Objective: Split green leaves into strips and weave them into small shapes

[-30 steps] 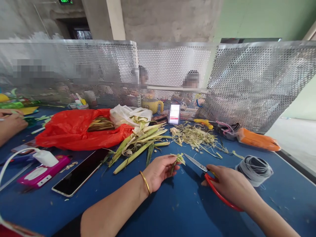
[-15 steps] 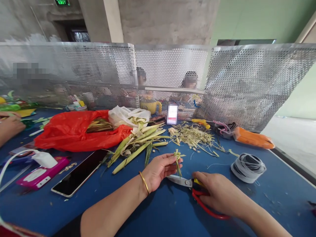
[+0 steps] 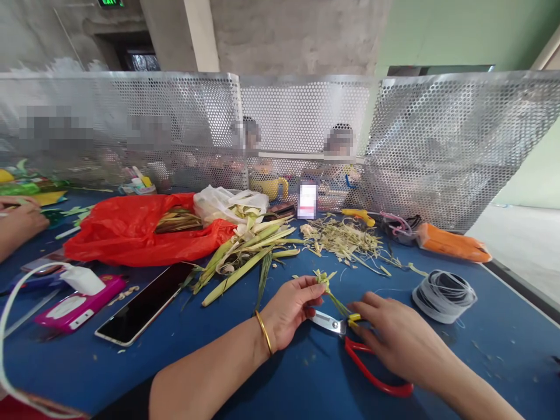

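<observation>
My left hand [image 3: 295, 312], with a gold bangle on the wrist, is closed. Its thumb and fingers pinch a small knotted piece of pale green husk [image 3: 326, 281], whose thin green ends trail down to the right. Scissors [image 3: 336, 325] with red handles and a yellow part near the pivot lie on the blue table, blades pointing left beneath the husk piece. Over their handles is my right hand [image 3: 389, 329], fingers stretched out and apart, tips beside the yellow part and the trailing ends. Whether the fingertips touch either one is hard to see.
Husk strips [image 3: 249, 256] lie beside a red plastic bag [image 3: 131, 227]. Behind are husk scraps [image 3: 345, 236] and a lit phone [image 3: 307, 199] before a perforated metal screen [image 3: 306, 111]. A cord coil [image 3: 444, 296] sits right; a dark phone [image 3: 142, 309] and magenta power strip [image 3: 81, 306] left. Another person's hand [image 3: 20, 219] works far left.
The right hand has loosened from the scissors, its fingers now spread and slightly higher. My left hand moved a little right with the husk piece, which tilts so its ends point toward the right hand.
</observation>
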`<state>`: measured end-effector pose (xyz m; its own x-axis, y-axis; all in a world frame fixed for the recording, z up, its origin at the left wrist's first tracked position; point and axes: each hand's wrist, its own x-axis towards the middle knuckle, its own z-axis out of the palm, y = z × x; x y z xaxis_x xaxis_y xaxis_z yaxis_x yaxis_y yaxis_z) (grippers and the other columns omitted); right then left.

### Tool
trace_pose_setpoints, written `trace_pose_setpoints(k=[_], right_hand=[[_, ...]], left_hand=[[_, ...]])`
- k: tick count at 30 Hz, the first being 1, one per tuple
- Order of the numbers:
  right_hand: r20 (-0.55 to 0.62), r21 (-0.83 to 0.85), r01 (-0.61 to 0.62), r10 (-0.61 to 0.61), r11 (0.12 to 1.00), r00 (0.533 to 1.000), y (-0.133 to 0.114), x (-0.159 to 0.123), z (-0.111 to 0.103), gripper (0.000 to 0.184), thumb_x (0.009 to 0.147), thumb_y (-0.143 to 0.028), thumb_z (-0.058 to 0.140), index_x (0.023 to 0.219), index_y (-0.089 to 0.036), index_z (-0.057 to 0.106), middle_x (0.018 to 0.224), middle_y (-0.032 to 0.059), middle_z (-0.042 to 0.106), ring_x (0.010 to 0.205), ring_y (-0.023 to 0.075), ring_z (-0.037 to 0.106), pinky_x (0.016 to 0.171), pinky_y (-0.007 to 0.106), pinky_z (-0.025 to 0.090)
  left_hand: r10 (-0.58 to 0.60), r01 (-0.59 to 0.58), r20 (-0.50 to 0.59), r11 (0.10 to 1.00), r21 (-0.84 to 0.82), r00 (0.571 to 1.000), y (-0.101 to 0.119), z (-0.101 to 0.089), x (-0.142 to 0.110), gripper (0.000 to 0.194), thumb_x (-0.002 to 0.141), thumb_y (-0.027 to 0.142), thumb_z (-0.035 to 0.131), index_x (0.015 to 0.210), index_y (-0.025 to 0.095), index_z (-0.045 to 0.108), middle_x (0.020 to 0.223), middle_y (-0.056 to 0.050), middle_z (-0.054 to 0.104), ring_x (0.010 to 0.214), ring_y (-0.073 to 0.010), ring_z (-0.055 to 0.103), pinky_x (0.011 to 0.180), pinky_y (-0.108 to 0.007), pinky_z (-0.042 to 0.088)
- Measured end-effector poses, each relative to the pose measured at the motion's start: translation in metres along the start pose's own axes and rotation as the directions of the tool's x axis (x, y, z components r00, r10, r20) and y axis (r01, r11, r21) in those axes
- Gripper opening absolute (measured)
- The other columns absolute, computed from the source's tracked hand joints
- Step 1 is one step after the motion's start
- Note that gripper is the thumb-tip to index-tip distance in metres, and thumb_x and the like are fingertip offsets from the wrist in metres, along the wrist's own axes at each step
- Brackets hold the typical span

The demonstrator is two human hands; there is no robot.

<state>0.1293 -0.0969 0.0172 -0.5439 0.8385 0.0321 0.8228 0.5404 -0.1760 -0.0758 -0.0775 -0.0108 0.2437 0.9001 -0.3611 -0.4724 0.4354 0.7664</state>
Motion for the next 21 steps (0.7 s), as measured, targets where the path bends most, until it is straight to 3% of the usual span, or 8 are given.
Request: trace_pose_setpoints(k=[3, 6, 9, 13, 21], right_hand=[[-0.114, 0.265, -0.070, 0.103, 0.962, 0.988, -0.006, 0.003, -0.001, 0.033, 0.095, -0.039, 0.038, 0.110, -0.023, 0.062, 0.099, 0.0073, 0.064, 0.085, 0.0192, 0.062, 0.073, 0.029, 0.047], [-0.124, 0.416, -0.102, 0.167, 0.904, 0.978, -0.013, 0.005, 0.006, 0.030, 0.091, -0.044, 0.046, 0.103, -0.022, 0.062, 0.092, 0.0046, 0.067, 0.082, 0.0187, 0.063, 0.071, 0.027, 0.047], [-0.143, 0.363, -0.117, 0.179, 0.925, 0.973, -0.016, 0.006, 0.016, 0.024, 0.090, -0.043, 0.051, 0.087, -0.022, 0.062, 0.075, 0.0007, 0.066, 0.069, 0.0169, 0.059, 0.062, 0.026, 0.044], [-0.243, 0.250, -0.013, 0.075, 0.968, 0.967, -0.015, 0.007, 0.023, 0.025, 0.096, -0.033, 0.042, 0.080, -0.022, 0.057, 0.074, 0.0003, 0.064, 0.068, 0.0157, 0.058, 0.064, 0.026, 0.041], [-0.284, 0.173, 0.076, -0.024, 0.982, 0.958, -0.015, 0.006, 0.024, 0.027, 0.097, -0.027, 0.040, 0.074, -0.021, 0.051, 0.067, -0.0012, 0.059, 0.066, 0.0150, 0.056, 0.066, 0.027, 0.038]], left_hand=[[0.028, -0.029, 0.029, 0.999, 0.023, 0.999, -0.004, 0.003, -0.001, 0.032, 0.057, 0.027, 0.084, 0.079, 0.015, 0.064, 0.072, 0.002, 0.061, 0.061, -0.0069, 0.053, 0.054, -0.019, 0.036], [0.042, -0.046, 0.058, 0.997, 0.066, 0.997, -0.009, 0.006, -0.002, 0.034, 0.056, 0.028, 0.084, 0.078, 0.014, 0.062, 0.071, 0.001, 0.060, 0.063, -0.0086, 0.054, 0.058, -0.022, 0.038], [0.036, -0.043, 0.078, 0.995, 0.093, 0.996, -0.012, 0.008, -0.003, 0.035, 0.056, 0.028, 0.083, 0.078, 0.014, 0.060, 0.072, 0.001, 0.059, 0.065, -0.0096, 0.055, 0.060, -0.023, 0.040], [0.017, -0.038, 0.130, 0.987, 0.159, 0.991, -0.012, 0.008, -0.005, 0.033, 0.059, 0.031, 0.081, 0.079, 0.014, 0.060, 0.070, 0.002, 0.056, 0.063, -0.0087, 0.052, 0.057, -0.021, 0.039], [0.117, -0.192, 0.212, 0.905, 0.380, 0.970, -0.009, 0.009, -0.007, 0.027, 0.067, 0.036, 0.072, 0.075, 0.015, 0.058, 0.054, 0.005, 0.052, 0.045, -0.0082, 0.045, 0.045, -0.022, 0.035]])
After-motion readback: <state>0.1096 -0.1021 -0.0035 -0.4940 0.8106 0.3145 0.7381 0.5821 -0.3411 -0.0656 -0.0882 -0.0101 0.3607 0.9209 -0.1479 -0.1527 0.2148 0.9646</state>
